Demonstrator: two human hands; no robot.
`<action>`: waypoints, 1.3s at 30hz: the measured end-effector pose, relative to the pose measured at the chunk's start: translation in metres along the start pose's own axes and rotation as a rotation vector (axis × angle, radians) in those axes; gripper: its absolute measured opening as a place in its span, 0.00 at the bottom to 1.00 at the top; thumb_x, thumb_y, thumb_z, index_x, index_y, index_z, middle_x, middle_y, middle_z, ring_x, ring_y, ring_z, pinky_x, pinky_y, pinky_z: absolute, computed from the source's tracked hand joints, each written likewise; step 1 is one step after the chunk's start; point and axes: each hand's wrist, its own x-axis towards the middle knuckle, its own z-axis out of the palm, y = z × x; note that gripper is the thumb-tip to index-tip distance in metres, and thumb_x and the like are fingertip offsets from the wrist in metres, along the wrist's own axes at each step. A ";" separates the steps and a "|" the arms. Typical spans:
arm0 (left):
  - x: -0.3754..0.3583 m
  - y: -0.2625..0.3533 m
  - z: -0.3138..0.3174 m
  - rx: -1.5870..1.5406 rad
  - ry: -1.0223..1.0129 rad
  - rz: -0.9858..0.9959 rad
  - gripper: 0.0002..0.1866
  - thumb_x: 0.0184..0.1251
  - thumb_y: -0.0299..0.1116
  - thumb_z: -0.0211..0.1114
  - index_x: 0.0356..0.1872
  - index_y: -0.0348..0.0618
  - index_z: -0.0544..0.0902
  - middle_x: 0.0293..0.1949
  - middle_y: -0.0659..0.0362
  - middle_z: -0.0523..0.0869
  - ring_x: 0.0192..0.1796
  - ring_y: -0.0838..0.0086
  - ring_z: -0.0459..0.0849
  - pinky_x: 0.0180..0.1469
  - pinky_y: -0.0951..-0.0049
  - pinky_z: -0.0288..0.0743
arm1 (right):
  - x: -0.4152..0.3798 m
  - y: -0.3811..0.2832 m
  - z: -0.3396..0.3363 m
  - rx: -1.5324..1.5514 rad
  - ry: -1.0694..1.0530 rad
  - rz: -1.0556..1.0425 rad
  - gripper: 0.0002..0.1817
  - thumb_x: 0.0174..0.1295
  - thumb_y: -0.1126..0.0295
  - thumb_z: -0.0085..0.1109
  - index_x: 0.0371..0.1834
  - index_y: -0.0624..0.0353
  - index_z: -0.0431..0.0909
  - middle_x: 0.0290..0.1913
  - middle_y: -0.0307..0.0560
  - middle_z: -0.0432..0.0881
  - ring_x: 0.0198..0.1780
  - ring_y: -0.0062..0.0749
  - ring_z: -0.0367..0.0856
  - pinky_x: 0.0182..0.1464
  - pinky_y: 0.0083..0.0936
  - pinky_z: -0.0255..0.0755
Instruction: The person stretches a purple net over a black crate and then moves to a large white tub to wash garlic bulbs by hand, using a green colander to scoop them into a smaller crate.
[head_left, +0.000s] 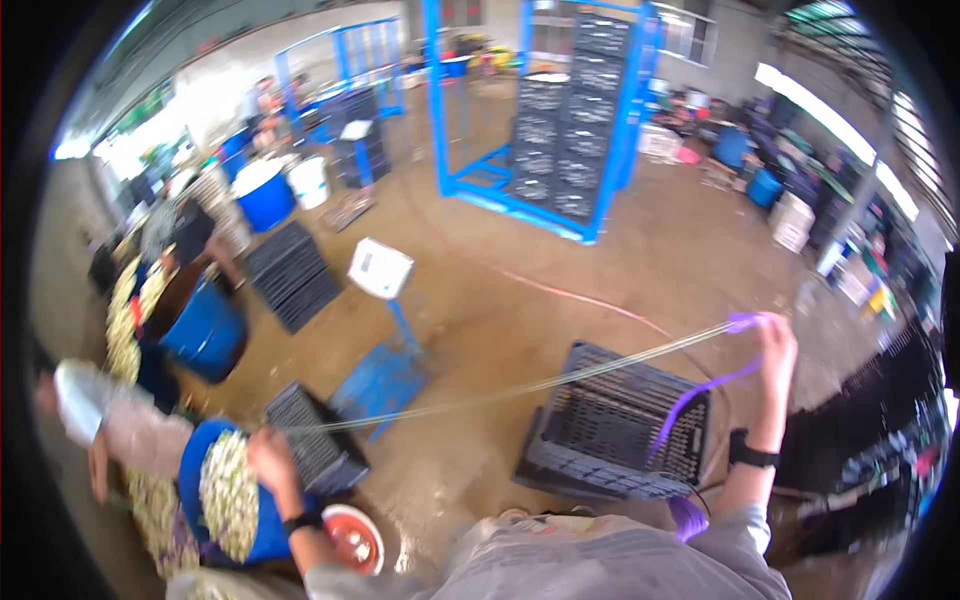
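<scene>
A thin pale cord (pixel 530 388), seemingly of several strands, runs taut across the view between my two hands. My left hand (pixel 272 460) is closed on its lower end, beside a blue tub (pixel 200 462) of whitish, bulb-like pieces (pixel 228 495). Held up at the far right, my right hand (pixel 778 355) is closed round the cord's other end and a purple ribbon (pixel 690 398). The ribbon hangs from that hand over a black plastic crate (pixel 625 415) in front of me. More purple material (pixel 688 518) shows lower down by my right side.
A blue platform scale (pixel 380 382) with a white display (pixel 381 268) stands ahead. Black crates (pixel 290 275) lie to its left; tall crate stacks (pixel 570 120) fill a blue frame (pixel 440 100). A red basin (pixel 352 538) and a person (pixel 140 420) are at left. A hose (pixel 570 292) crosses the floor.
</scene>
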 end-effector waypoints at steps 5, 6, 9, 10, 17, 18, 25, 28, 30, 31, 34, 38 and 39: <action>-0.026 -0.064 0.017 0.023 -0.405 -0.297 0.12 0.51 0.34 0.61 0.39 0.53 0.80 0.37 0.56 0.83 0.38 0.56 0.80 0.44 0.53 0.69 | -0.007 0.009 0.010 -0.029 -0.383 0.064 0.10 0.61 0.67 0.52 0.35 0.63 0.78 0.27 0.38 0.76 0.30 0.20 0.72 0.34 0.19 0.68; -0.027 -0.057 0.015 0.117 -0.539 -0.196 0.16 0.50 0.34 0.62 0.43 0.52 0.79 0.40 0.55 0.82 0.41 0.55 0.78 0.48 0.53 0.68 | -0.011 0.004 0.014 -0.095 -0.427 0.047 0.10 0.61 0.67 0.52 0.36 0.63 0.77 0.28 0.39 0.76 0.31 0.21 0.72 0.35 0.20 0.67; -0.030 -0.029 0.001 0.224 -0.652 0.160 0.27 0.45 0.31 0.65 0.53 0.49 0.74 0.49 0.51 0.78 0.51 0.52 0.73 0.56 0.55 0.64 | -0.028 -0.012 0.026 -0.025 -0.617 0.056 0.11 0.63 0.65 0.49 0.34 0.62 0.75 0.26 0.37 0.74 0.33 0.19 0.68 0.39 0.20 0.65; -0.015 -0.007 -0.001 0.127 -0.522 0.318 0.31 0.43 0.29 0.66 0.56 0.46 0.72 0.52 0.49 0.75 0.55 0.50 0.71 0.59 0.56 0.63 | -0.037 -0.019 0.033 0.064 -0.640 0.058 0.13 0.65 0.62 0.48 0.32 0.62 0.75 0.26 0.33 0.72 0.32 0.17 0.66 0.38 0.19 0.65; -0.001 0.310 -0.117 -1.349 -0.812 0.581 0.14 0.62 0.31 0.55 0.49 0.42 0.78 0.46 0.52 0.80 0.51 0.62 0.76 0.55 0.67 0.67 | -0.094 -0.054 0.077 0.343 -0.966 0.219 0.18 0.66 0.57 0.47 0.28 0.60 0.76 0.26 0.31 0.73 0.32 0.15 0.66 0.37 0.16 0.63; -0.018 0.332 -0.118 -1.455 -0.878 0.587 0.13 0.64 0.32 0.55 0.47 0.41 0.79 0.43 0.53 0.81 0.47 0.64 0.78 0.52 0.69 0.69 | -0.099 -0.056 0.083 0.325 -0.999 0.146 0.18 0.66 0.57 0.47 0.28 0.60 0.76 0.27 0.31 0.74 0.32 0.15 0.67 0.38 0.17 0.63; -0.050 0.354 -0.114 -1.465 -0.962 0.588 0.10 0.61 0.32 0.58 0.41 0.41 0.81 0.38 0.54 0.83 0.38 0.65 0.80 0.43 0.69 0.72 | -0.109 -0.070 0.070 -0.024 -0.956 -0.010 0.17 0.62 0.57 0.51 0.26 0.59 0.75 0.17 0.47 0.70 0.21 0.31 0.69 0.27 0.28 0.64; -0.045 0.354 -0.112 -1.417 -0.999 0.715 0.10 0.61 0.31 0.59 0.42 0.40 0.79 0.39 0.54 0.82 0.42 0.68 0.79 0.46 0.70 0.71 | -0.116 -0.083 0.067 0.035 -0.980 -0.032 0.16 0.62 0.58 0.51 0.26 0.59 0.75 0.16 0.46 0.70 0.20 0.36 0.70 0.26 0.29 0.64; -0.043 0.351 -0.105 -1.394 -1.098 0.738 0.10 0.61 0.30 0.59 0.42 0.39 0.79 0.39 0.55 0.81 0.43 0.70 0.79 0.47 0.71 0.71 | -0.117 -0.087 0.066 0.052 -1.069 0.032 0.13 0.61 0.61 0.53 0.27 0.60 0.76 0.20 0.46 0.73 0.25 0.37 0.73 0.31 0.29 0.67; -0.041 0.348 -0.101 -1.385 -1.149 0.738 0.10 0.61 0.30 0.59 0.42 0.38 0.79 0.38 0.55 0.81 0.42 0.71 0.79 0.47 0.72 0.71 | -0.121 -0.086 0.070 0.089 -0.957 -0.076 0.12 0.60 0.63 0.54 0.28 0.60 0.76 0.22 0.46 0.74 0.27 0.37 0.73 0.33 0.29 0.68; -0.039 0.340 -0.092 -1.599 -1.373 0.266 0.10 0.58 0.36 0.63 0.30 0.39 0.80 0.26 0.55 0.80 0.29 0.72 0.78 0.34 0.73 0.71 | -0.127 -0.090 0.086 -0.200 -0.390 -0.636 0.07 0.57 0.69 0.56 0.34 0.60 0.77 0.31 0.47 0.76 0.37 0.40 0.75 0.42 0.30 0.70; -0.005 0.340 -0.129 -1.278 -0.750 0.684 0.14 0.54 0.40 0.67 0.24 0.40 0.77 0.21 0.57 0.78 0.24 0.75 0.76 0.26 0.73 0.68 | -0.133 -0.134 0.081 0.227 -0.553 -0.193 0.14 0.56 0.63 0.59 0.41 0.59 0.73 0.28 0.47 0.75 0.30 0.38 0.75 0.34 0.29 0.71; -0.010 0.344 -0.132 -1.343 -0.802 0.675 0.13 0.54 0.39 0.68 0.25 0.40 0.77 0.21 0.58 0.77 0.23 0.77 0.74 0.27 0.75 0.68 | -0.138 -0.147 0.082 0.235 -0.661 -0.141 0.18 0.56 0.60 0.59 0.42 0.58 0.68 0.25 0.46 0.75 0.24 0.39 0.75 0.28 0.29 0.71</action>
